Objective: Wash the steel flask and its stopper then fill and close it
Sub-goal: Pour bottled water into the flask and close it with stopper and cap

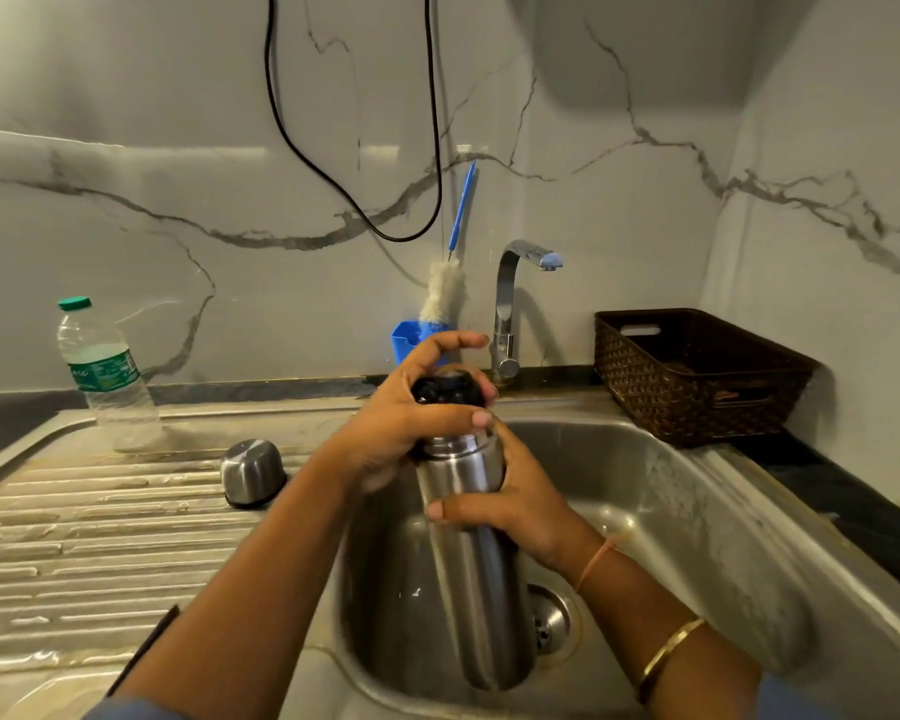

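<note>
flask (481, 589) of brushed steel stands near upright at the centre of the frame over the sink basin (671, 511), black stopper (445, 389) at its upper end, rounded base low by the drain (549, 621). left hand (411, 423) curls its fingers over the stopper; right hand (520, 506) wraps the cylindrical body below the neck. a domed steel cup (252, 472) sits mouth-down on the ribbed drainboard (100, 537) at left. upper left, a clear plastic bottle (107, 371) holds some water; a blue holder (406, 340) keeps a fluffy white brush (442, 296)
</note>
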The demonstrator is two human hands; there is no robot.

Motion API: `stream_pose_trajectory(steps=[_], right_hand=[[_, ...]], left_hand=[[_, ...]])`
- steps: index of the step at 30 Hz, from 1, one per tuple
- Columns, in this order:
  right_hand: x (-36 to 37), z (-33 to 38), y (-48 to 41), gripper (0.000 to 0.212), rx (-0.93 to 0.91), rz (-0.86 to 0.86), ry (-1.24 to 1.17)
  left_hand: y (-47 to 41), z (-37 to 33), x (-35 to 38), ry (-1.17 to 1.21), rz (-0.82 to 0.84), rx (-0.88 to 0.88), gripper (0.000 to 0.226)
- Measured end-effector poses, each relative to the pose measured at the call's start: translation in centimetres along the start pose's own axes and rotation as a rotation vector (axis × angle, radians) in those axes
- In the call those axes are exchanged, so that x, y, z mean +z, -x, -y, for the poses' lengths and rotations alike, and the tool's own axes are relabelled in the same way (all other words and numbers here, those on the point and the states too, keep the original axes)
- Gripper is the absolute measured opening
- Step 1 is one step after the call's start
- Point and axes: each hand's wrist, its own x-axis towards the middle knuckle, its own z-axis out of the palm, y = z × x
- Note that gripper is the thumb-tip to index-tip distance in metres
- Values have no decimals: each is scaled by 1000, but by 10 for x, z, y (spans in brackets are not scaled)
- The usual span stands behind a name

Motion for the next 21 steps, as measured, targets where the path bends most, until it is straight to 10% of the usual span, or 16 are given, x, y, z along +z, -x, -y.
stream_pose_trajectory(steps=[6, 10, 16, 21], right_hand=[[23, -3, -1, 71, 128, -457, 456], [18, -8, 2, 86, 173, -388, 532], [1, -3, 0, 76, 64, -74, 78], [18, 1, 1, 65, 106, -373, 284]], left_hand=[[-5, 1, 11, 15, -362, -217, 61], [-9, 22, 36, -258, -625, -123, 54], [-1, 2, 6, 15, -194, -108, 68], [0, 3, -6, 17, -280, -134, 78]])
